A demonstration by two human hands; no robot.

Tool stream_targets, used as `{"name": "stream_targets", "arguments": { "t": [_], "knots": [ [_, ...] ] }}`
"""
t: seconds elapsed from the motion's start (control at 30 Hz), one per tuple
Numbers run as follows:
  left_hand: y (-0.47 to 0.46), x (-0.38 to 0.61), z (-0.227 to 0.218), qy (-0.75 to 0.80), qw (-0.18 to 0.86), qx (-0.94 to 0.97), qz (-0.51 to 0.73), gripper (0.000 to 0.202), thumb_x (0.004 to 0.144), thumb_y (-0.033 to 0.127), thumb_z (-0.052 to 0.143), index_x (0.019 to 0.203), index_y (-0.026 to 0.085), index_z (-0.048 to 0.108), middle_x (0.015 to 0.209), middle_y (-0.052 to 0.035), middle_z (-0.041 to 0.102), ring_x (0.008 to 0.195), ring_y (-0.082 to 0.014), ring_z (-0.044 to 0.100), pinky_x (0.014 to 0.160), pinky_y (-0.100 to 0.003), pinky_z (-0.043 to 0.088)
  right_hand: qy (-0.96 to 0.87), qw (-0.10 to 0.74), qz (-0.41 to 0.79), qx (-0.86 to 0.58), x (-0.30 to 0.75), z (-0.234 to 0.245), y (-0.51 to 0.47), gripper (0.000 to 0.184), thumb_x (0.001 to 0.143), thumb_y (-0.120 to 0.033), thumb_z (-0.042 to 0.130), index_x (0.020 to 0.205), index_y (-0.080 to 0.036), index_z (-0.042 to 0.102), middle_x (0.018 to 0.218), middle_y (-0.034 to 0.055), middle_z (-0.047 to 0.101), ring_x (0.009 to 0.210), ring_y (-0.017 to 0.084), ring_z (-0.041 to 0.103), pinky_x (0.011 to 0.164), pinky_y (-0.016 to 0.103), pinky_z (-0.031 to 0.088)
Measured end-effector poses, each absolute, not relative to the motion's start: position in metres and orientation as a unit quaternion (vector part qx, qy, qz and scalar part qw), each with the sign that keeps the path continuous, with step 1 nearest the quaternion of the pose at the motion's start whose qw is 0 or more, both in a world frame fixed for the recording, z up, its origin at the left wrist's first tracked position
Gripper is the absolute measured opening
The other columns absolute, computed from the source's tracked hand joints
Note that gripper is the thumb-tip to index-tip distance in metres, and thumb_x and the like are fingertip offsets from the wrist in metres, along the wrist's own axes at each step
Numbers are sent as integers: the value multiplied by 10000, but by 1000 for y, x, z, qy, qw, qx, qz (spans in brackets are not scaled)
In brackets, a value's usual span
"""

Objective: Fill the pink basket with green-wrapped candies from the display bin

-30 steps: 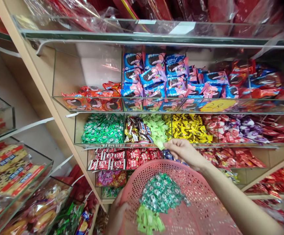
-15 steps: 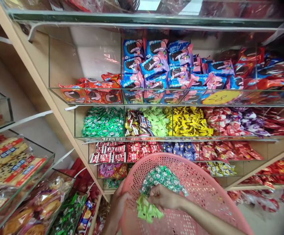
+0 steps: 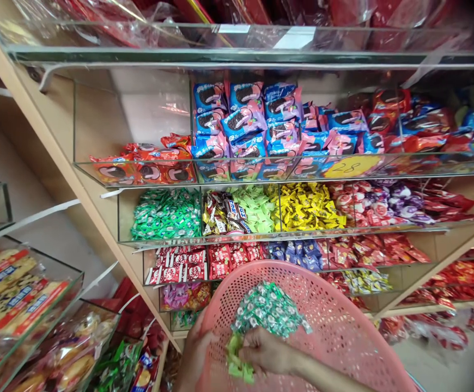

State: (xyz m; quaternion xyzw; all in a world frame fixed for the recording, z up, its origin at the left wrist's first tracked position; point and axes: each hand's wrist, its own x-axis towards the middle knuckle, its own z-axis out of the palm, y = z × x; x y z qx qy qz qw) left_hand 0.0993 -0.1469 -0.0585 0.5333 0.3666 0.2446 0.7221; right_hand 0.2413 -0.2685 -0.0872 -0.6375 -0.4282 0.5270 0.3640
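Note:
A pink perforated plastic basket (image 3: 335, 321) fills the lower middle of the view. My left hand (image 3: 194, 351) grips its left rim from outside. Inside lies a heap of dark green wrapped candies (image 3: 267, 307) with a small pile of light green candies (image 3: 237, 359) below it. My right hand (image 3: 263, 351) rests in the basket with its fingers curled over the light green candies. On the shelf above, a glass bin holds more light green candies (image 3: 255, 209).
Glass-fronted shelves hold cookie packs (image 3: 241, 122), green candies (image 3: 165, 215), yellow candies (image 3: 306, 207) and red packets (image 3: 376, 247). A yellow price tag (image 3: 349, 166) sits on one bin front. More glass bins of snacks (image 3: 12, 294) stand at the left.
My right hand came down from the light green candy bin into the basket and now sits over the light green pile. The left hand stays on the rim.

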Motion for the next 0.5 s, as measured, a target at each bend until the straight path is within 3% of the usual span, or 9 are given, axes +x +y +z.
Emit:
{"name": "stream_targets", "arguments": {
  "t": [0.3,0.43,0.5],
  "knots": [
    [-137,100,-65,372,720,537,236,676,512,162,516,1181,199,607,986,-28,710,953,-216,619,780,-261,478,-466,358,458,-667,257,-61,-270,355,788,-460,532,581,-183,453,425,-67,461,347,56,377,375,174,259],
    [-136,98,-63,381,715,546,212,711,521,144,494,1227,185,571,926,-20,720,728,-168,629,658,-242,465,-481,361,392,-696,287,-8,-292,320,825,-477,491,762,-172,565,504,-39,534,408,83,456,422,193,343],
    [-136,97,-59,385,710,553,205,705,528,138,490,1227,191,570,903,-12,721,701,-158,623,642,-233,459,-473,347,358,-726,310,15,-314,357,834,-515,459,850,-180,583,584,-7,589,465,115,510,461,228,406]
  ]
}}
